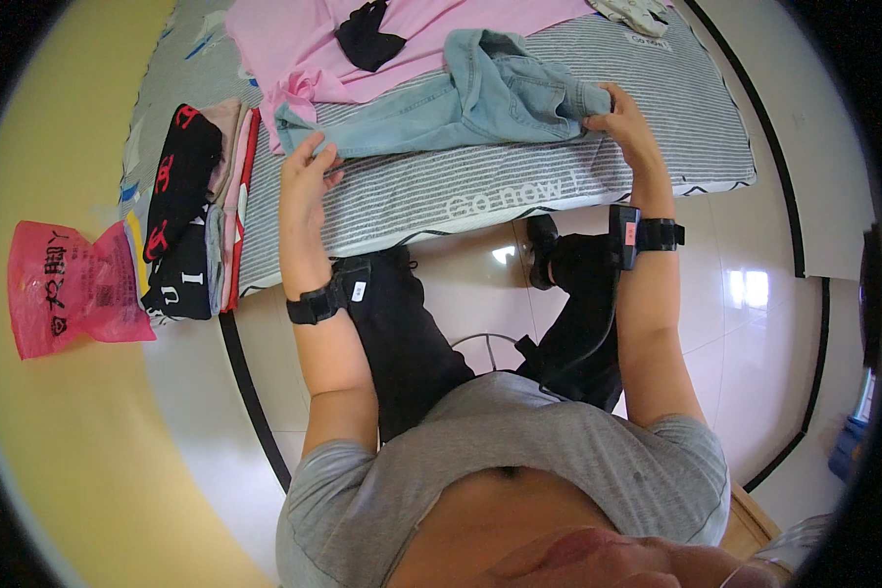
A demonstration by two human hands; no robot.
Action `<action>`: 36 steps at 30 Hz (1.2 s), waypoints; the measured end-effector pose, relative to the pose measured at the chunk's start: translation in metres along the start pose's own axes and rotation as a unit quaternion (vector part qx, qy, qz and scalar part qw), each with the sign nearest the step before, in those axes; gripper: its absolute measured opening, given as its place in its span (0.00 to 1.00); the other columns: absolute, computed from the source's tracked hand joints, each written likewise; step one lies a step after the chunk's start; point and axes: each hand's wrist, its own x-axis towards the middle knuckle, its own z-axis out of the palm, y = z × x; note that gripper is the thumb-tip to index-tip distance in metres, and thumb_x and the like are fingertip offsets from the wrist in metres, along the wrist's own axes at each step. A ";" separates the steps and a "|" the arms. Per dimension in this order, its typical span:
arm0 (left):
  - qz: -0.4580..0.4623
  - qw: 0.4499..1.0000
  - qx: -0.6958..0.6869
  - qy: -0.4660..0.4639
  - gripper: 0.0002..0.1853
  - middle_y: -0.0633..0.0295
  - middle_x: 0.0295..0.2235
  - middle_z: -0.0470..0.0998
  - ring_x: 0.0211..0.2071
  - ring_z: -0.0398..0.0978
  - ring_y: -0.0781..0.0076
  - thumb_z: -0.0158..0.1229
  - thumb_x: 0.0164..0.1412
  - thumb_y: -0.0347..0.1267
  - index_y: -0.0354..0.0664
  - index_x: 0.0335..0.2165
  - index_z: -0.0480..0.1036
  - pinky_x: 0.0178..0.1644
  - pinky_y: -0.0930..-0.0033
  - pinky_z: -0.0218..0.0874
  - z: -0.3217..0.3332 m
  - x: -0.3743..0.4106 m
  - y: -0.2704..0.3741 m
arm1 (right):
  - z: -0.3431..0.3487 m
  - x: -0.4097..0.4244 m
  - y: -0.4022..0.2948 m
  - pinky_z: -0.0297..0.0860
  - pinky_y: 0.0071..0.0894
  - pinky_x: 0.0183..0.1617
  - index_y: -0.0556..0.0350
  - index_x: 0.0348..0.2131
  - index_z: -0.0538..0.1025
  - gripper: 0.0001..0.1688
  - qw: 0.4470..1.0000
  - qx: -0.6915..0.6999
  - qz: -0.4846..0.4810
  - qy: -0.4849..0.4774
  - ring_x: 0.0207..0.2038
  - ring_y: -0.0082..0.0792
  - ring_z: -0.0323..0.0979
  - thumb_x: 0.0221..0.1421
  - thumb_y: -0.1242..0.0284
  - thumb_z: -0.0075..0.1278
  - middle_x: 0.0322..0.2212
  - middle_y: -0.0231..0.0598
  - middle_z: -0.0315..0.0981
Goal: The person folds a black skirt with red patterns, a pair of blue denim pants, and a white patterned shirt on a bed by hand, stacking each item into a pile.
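A pair of light blue denim jeans (411,121) lies stretched sideways across a striped mattress (426,184). One leg runs flat to the left, while the upper part is bunched and folded on the right. At the left end of the leg, my left hand (309,173) lies over the denim edge, its fingers apart and loosely curled. My right hand (628,125) pinches the jeans' right end between thumb and fingers. Behind the jeans spreads a pink cloth (426,44), with a small black garment (370,37) on top of it.
Folded clothes (217,213) stand stacked at the mattress's left edge, beside a pink plastic bag (73,290) bearing writing. A yellow wall (66,411) borders the left side. A pale patterned cloth (632,15) lies at the far right. Tiled floor (478,294) shows below the mattress's front edge.
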 end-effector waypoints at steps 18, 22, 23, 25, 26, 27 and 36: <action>-0.009 0.988 -0.060 -0.145 0.17 0.61 0.33 0.71 0.33 0.68 0.78 0.47 0.55 0.33 0.38 0.44 0.63 0.35 0.77 0.60 0.030 -0.032 -0.012 | -0.001 0.006 0.013 0.59 0.19 0.35 0.57 0.33 0.72 0.16 0.989 0.055 -0.046 0.126 0.28 0.23 0.64 0.37 0.76 0.51 0.27 0.32 0.68; 0.001 0.975 0.060 -0.216 0.18 0.59 0.36 0.70 0.38 0.67 0.75 0.47 0.55 0.33 0.36 0.44 0.64 0.40 0.75 0.59 0.073 -0.033 -0.025 | -0.011 0.011 0.021 0.61 0.23 0.34 0.56 0.33 0.73 0.19 0.994 -0.039 -0.029 0.097 0.29 0.26 0.65 0.34 0.71 0.53 0.27 0.34 0.69; 0.004 0.967 0.088 -0.238 0.18 0.59 0.37 0.70 0.39 0.67 0.75 0.47 0.55 0.33 0.35 0.43 0.64 0.41 0.75 0.59 0.080 -0.033 -0.026 | -0.014 0.011 0.028 0.62 0.24 0.34 0.55 0.34 0.73 0.21 0.991 -0.109 -0.004 0.077 0.30 0.28 0.67 0.33 0.70 0.54 0.28 0.36 0.70; 0.021 0.969 0.076 -0.235 0.19 0.59 0.39 0.69 0.41 0.66 0.73 0.48 0.54 0.33 0.34 0.44 0.63 0.43 0.75 0.57 0.089 -0.027 -0.027 | -0.015 0.014 0.036 0.63 0.29 0.33 0.56 0.34 0.73 0.22 0.983 -0.174 -0.016 0.058 0.29 0.33 0.68 0.33 0.66 0.54 0.26 0.42 0.70; 0.027 0.971 0.070 -0.227 0.19 0.59 0.39 0.69 0.41 0.66 0.73 0.48 0.54 0.33 0.34 0.44 0.63 0.44 0.75 0.57 0.092 -0.022 -0.024 | -0.015 0.017 0.040 0.64 0.30 0.33 0.56 0.34 0.73 0.23 0.976 -0.208 -0.027 0.061 0.29 0.35 0.68 0.33 0.66 0.54 0.26 0.43 0.70; 0.033 0.973 0.066 -0.217 0.20 0.59 0.40 0.68 0.42 0.65 0.73 0.48 0.54 0.33 0.34 0.44 0.63 0.45 0.75 0.56 0.094 -0.018 -0.022 | -0.010 0.017 0.038 0.64 0.31 0.32 0.57 0.34 0.73 0.23 0.968 -0.239 -0.038 0.064 0.29 0.36 0.69 0.34 0.65 0.53 0.26 0.45 0.70; 0.068 0.973 -0.010 -0.219 0.28 0.51 0.45 0.64 0.47 0.60 0.67 0.51 0.52 0.31 0.29 0.49 0.54 0.51 0.71 0.48 0.145 0.011 -0.028 | -0.002 0.021 0.025 0.64 0.26 0.32 0.59 0.34 0.73 0.21 0.989 -0.124 -0.044 0.067 0.26 0.32 0.69 0.39 0.65 0.50 0.25 0.42 0.72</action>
